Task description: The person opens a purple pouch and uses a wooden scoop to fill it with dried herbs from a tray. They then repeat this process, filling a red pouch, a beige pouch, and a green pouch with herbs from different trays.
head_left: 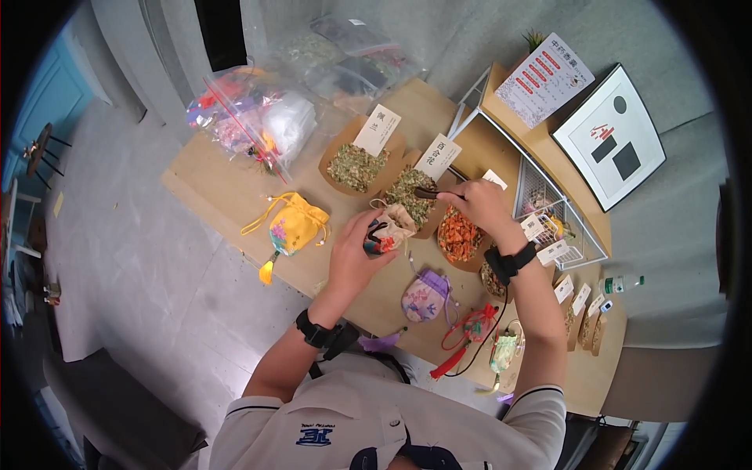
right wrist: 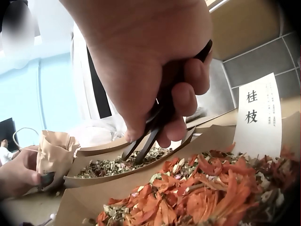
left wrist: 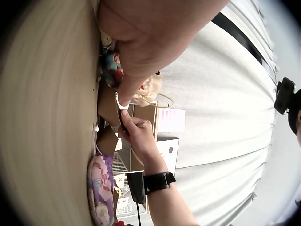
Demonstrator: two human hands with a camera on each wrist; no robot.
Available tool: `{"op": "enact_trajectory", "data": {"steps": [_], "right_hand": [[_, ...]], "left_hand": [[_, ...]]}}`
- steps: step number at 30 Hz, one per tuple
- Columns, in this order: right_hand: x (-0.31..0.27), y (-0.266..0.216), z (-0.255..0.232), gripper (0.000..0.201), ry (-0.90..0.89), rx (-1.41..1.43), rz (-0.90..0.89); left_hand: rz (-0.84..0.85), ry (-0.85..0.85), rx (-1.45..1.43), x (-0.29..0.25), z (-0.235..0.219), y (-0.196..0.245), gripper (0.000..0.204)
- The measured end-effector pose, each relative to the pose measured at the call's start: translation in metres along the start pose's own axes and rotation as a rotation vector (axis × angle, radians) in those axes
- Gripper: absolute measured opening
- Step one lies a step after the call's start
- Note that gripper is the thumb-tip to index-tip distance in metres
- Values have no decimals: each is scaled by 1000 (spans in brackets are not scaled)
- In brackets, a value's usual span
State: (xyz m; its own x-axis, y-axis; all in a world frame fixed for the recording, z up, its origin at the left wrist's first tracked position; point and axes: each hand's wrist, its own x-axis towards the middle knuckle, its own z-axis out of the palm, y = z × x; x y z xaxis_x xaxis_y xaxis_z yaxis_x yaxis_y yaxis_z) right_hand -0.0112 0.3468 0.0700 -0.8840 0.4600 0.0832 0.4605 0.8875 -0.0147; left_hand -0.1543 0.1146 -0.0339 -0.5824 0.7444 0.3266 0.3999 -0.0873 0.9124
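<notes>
My left hand (head_left: 350, 252) grips a small drawstring pouch (head_left: 399, 222), its beige cloth mouth uppermost and its lower part patterned in red and teal. Dark tongs (head_left: 427, 193) are held in my right hand (head_left: 487, 207), fingers curled round them. Their tips point down at a paper tray of dried greenish herbs (right wrist: 101, 168), right beside the pouch. Closer to the right wrist camera lies a tray of orange dried petals (right wrist: 197, 188) with a white label card (right wrist: 258, 115). In the left wrist view, the left hand covers part of the pouch.
Another herb tray (head_left: 356, 168) stands behind. Yellow (head_left: 298, 223), purple (head_left: 427, 296), red (head_left: 479, 323) and green (head_left: 504, 352) pouches lie along the near edge. Plastic bags (head_left: 258, 117) are at the back left; a shelf (head_left: 501, 86) with a framed picture (head_left: 611, 137) stands right.
</notes>
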Motion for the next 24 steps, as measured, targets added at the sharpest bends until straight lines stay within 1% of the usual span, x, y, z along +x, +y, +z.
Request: {"op": "enact_trajectory", "data": {"steps": [2, 5, 8, 11, 14, 19, 24], "right_hand": [[-1, -3, 2, 37, -48, 33, -1], [-1, -7, 2, 36, -117, -1, -33], [-3, -9, 8, 38, -94, 13, -82], [-6, -22, 0, 37, -81, -63, -117], [-9, -23, 9, 38, 31, -130, -212], [-18, -25, 27, 42, 78, -202, -235], [-24, -28, 30, 43, 119, -228, -243]], "left_hand": [[4, -4, 5, 0, 0, 0, 79], [10, -9, 2, 0, 0, 0, 79], [6, -16, -10, 0, 0, 1, 79], [9, -21, -12, 0, -1, 1, 79], [15, -22, -10, 0, 0, 0, 78], [2, -27, -21, 0, 0, 0, 78], [15, -18, -14, 0, 0, -1, 77]]}}
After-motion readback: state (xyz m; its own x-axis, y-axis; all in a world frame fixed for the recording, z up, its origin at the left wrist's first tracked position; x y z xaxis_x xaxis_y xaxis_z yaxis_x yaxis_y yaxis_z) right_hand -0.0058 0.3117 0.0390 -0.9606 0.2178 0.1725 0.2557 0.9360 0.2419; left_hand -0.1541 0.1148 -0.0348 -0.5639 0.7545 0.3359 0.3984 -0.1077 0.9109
